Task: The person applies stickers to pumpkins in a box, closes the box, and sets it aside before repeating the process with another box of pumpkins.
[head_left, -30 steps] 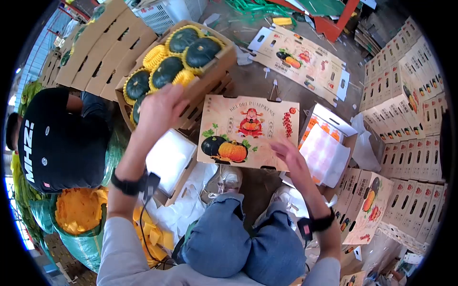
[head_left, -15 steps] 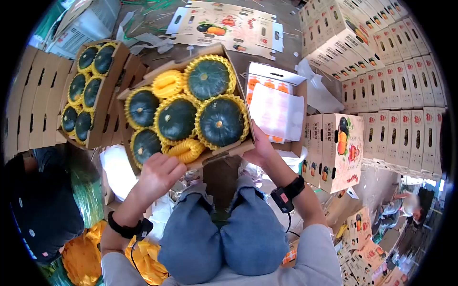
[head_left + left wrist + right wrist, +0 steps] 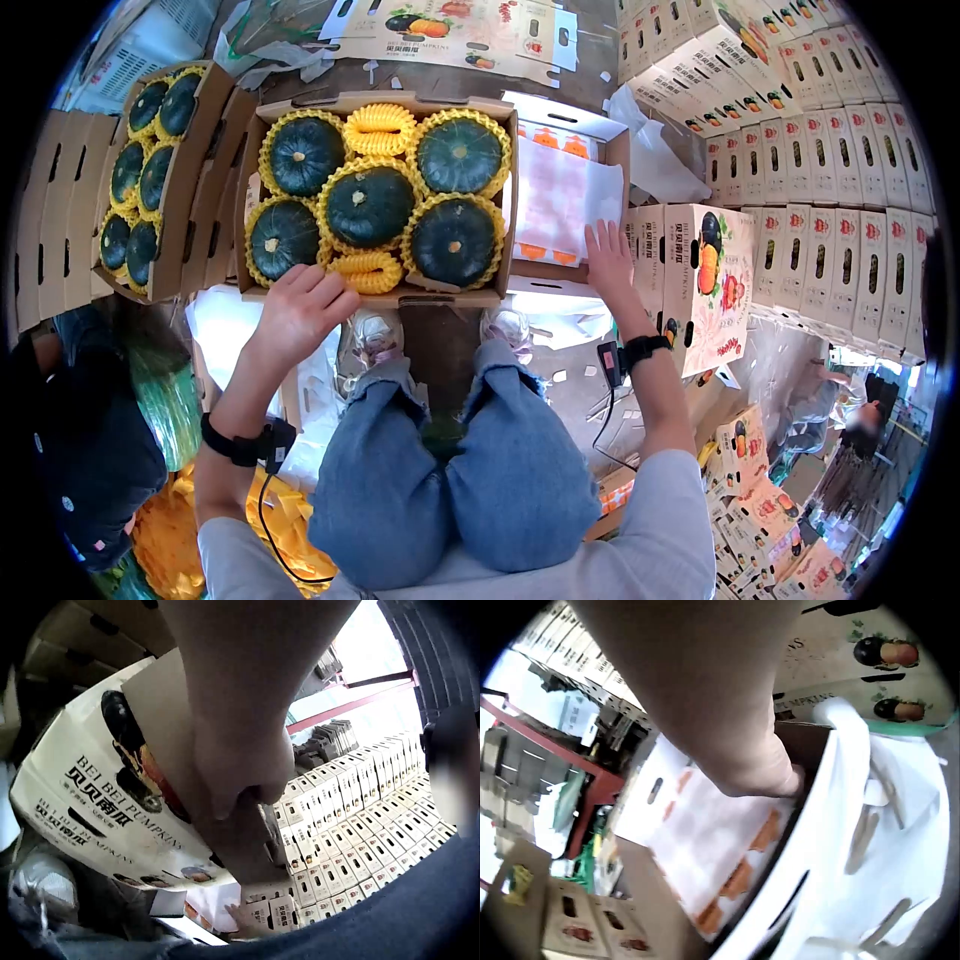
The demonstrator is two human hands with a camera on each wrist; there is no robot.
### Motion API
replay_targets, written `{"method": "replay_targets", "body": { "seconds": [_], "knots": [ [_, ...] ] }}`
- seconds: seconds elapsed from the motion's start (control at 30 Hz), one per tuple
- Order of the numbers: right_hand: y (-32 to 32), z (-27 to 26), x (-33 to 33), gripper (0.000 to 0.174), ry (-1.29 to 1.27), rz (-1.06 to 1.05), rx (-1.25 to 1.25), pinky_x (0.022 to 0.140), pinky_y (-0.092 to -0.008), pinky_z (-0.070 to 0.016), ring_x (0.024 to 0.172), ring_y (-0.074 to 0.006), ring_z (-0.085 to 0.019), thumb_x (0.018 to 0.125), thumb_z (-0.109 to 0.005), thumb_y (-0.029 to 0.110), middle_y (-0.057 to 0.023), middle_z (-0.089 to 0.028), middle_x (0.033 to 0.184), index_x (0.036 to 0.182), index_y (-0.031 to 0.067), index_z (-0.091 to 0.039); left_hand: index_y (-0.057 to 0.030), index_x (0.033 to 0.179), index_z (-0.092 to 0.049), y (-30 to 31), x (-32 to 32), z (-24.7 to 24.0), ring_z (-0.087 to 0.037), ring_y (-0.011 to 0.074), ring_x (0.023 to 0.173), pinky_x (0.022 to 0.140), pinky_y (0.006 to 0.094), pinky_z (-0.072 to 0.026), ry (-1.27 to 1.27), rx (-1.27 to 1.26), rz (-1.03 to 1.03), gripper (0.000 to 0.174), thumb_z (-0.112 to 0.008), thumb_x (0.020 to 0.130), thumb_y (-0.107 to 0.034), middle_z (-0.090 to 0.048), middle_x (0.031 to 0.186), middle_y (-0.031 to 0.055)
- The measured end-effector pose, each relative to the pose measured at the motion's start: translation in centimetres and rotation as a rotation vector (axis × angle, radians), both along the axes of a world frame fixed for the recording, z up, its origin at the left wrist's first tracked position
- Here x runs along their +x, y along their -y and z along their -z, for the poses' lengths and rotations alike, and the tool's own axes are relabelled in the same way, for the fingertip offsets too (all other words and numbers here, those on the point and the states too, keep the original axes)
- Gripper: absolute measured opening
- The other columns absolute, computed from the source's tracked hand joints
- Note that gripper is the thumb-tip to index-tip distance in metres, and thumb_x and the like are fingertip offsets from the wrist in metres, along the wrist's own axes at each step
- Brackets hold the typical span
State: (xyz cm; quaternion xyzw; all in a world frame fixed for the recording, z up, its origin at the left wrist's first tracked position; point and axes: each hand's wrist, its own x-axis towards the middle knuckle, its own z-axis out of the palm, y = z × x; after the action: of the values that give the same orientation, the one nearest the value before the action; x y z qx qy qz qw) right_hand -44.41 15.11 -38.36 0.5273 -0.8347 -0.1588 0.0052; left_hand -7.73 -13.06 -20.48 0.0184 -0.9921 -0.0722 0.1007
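Observation:
An uncovered cardboard box (image 3: 410, 297) stands in front of my knees in the head view. Inside are several dark green pumpkins (image 3: 368, 200) in yellow foam nets, with ring-shaped yellow foam pieces (image 3: 380, 130) at the back and front. My left hand (image 3: 305, 318) grips the box's near wall with curled fingers, beside the front foam ring. The left wrist view shows the printed side of a box (image 3: 112, 787) below that hand. My right hand (image 3: 608, 262) reaches into a second box (image 3: 560, 268) on the right, fingers extended over its white and pink sheets (image 3: 560, 195).
Another pumpkin box (image 3: 195, 190) stands at the left on stacked cartons (image 3: 60, 210). Printed boxes (image 3: 715, 290) and tall carton stacks (image 3: 820, 160) line the right. A flat printed carton (image 3: 450, 35) lies on the floor behind. A person in dark clothes (image 3: 90, 440) is at the left.
The pumpkin box was tilted between both hands and now sits level. My right hand left its side and moved right to the sheet box. My left hand stayed at the near wall.

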Motion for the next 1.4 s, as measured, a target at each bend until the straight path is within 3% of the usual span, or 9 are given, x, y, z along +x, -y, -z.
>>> {"method": "replay_targets", "body": {
  "seconds": [0.03, 0.2, 0.33, 0.43, 0.53, 0.7, 1.1, 1.3, 1.4],
  "knots": [
    [-0.7, 1.4, -0.4, 0.049, -0.027, -0.006, 0.097, 0.109, -0.0427, -0.0219, 0.132, -0.0268, -0.030, 0.086, -0.045, 0.014, -0.0090, -0.038, 0.139, 0.134, 0.0095, -0.038, -0.0117, 0.070, -0.049, -0.5, 0.0, 0.0, -0.050, 0.0167, 0.067, 0.061, 0.0282, -0.0415, -0.004, 0.004, -0.021, 0.015, -0.061, 0.061, -0.010, -0.044, 0.068, 0.0012],
    [-1.1, 4.9, -2.0, 0.046, -0.115, -0.063, 0.127, 0.110, -0.0446, -0.0201, 0.130, -0.0246, -0.035, 0.086, -0.045, 0.014, -0.0106, -0.044, 0.135, 0.131, 0.0081, -0.041, -0.0096, 0.069, -0.049, -2.5, -0.6, 0.4, -0.050, 0.0189, 0.064, 0.057, 0.0312, -0.0413, -0.065, 0.050, -0.155, 0.015, -0.062, 0.061, -0.009, -0.045, 0.066, 0.0021],
    [1.6, 1.5, -1.0, 0.037, 0.086, 0.081, 0.447, 0.109, -0.0452, -0.0216, 0.125, -0.0227, -0.041, 0.086, -0.044, 0.015, -0.0086, -0.050, 0.127, 0.122, 0.0075, -0.050, -0.0087, 0.078, -0.058, -3.3, -0.8, -1.6, -0.054, 0.0257, 0.084, 0.073, 0.0383, -0.0430, -0.144, 0.145, -0.265, 0.021, -0.071, 0.067, -0.021, -0.054, 0.086, 0.0064],
    [0.5, 2.4, -0.5, 0.035, 0.026, 0.021, 0.225, 0.109, -0.0433, -0.0216, 0.124, -0.0233, -0.041, 0.087, -0.043, 0.015, -0.0092, -0.051, 0.125, 0.121, 0.0062, -0.050, -0.0084, 0.086, -0.060, -4.1, -3.5, -1.9, -0.051, 0.0272, 0.099, 0.087, 0.0423, -0.0401, -0.225, 0.188, -0.205, 0.026, -0.073, 0.066, -0.020, -0.055, 0.097, 0.0072],
    [-0.7, 4.1, -1.3, 0.042, -0.090, -0.067, 0.119, 0.110, -0.0417, -0.0201, 0.128, -0.0246, -0.037, 0.089, -0.041, 0.016, -0.0100, -0.047, 0.130, 0.129, 0.0053, -0.043, -0.0098, 0.088, -0.059, -4.4, -6.1, -0.4, -0.052, 0.0249, 0.098, 0.089, 0.0412, -0.0401, -0.087, 0.253, -0.188, 0.026, -0.071, 0.066, -0.018, -0.056, 0.095, 0.0064],
    [-0.8, 5.6, -1.7, 0.048, -0.166, -0.060, 0.159, 0.111, -0.0416, -0.0183, 0.130, -0.0259, -0.034, 0.089, -0.039, 0.016, -0.0116, -0.043, 0.135, 0.136, 0.0037, -0.034, -0.0126, 0.080, -0.054, -4.5, -7.1, 0.4, -0.055, 0.0207, 0.081, 0.081, 0.0333, -0.0416, 0.035, 0.100, -0.159, 0.023, -0.071, 0.067, -0.023, -0.056, 0.077, 0.0020],
    [2.0, 1.4, -1.5, 0.041, 0.021, -0.002, 0.344, 0.107, -0.0426, -0.0262, 0.119, -0.0248, -0.044, 0.084, -0.050, 0.017, -0.0112, -0.052, 0.119, 0.121, 0.0015, -0.047, -0.0124, 0.082, -0.059, -4.7, -6.7, 0.8, -0.053, 0.0204, 0.083, 0.078, 0.0323, -0.0395, 0.047, 0.346, -0.155, 0.016, -0.068, 0.070, -0.018, -0.055, 0.080, 0.0014],
    [0.6, 3.5, -2.1, 0.041, -0.133, -0.115, 0.097, 0.107, -0.0396, -0.0261, 0.121, -0.0251, -0.043, 0.084, -0.048, 0.019, -0.0120, -0.052, 0.120, 0.121, 0.0015, -0.048, -0.0111, 0.089, -0.060, -5.3, -5.2, -1.0, -0.054, 0.0227, 0.084, 0.076, 0.0348, -0.0419, -0.200, 0.334, 0.225, 0.020, -0.062, 0.070, -0.017, -0.055, 0.084, 0.0017],
    [0.7, 3.4, -2.1, 0.044, -0.140, -0.128, 0.074, 0.107, -0.0391, -0.0269, 0.119, -0.0242, -0.043, 0.082, -0.051, 0.020, -0.0104, -0.052, 0.120, 0.122, 0.0021, -0.047, -0.0100, 0.103, -0.060, -6.2, -3.3, 1.0, -0.057, 0.0253, 0.092, 0.079, 0.0375, -0.0452, 0.475, 0.485, 0.371, 0.032, -0.063, 0.073, -0.020, -0.059, 0.095, 0.0054]
  ]
}}
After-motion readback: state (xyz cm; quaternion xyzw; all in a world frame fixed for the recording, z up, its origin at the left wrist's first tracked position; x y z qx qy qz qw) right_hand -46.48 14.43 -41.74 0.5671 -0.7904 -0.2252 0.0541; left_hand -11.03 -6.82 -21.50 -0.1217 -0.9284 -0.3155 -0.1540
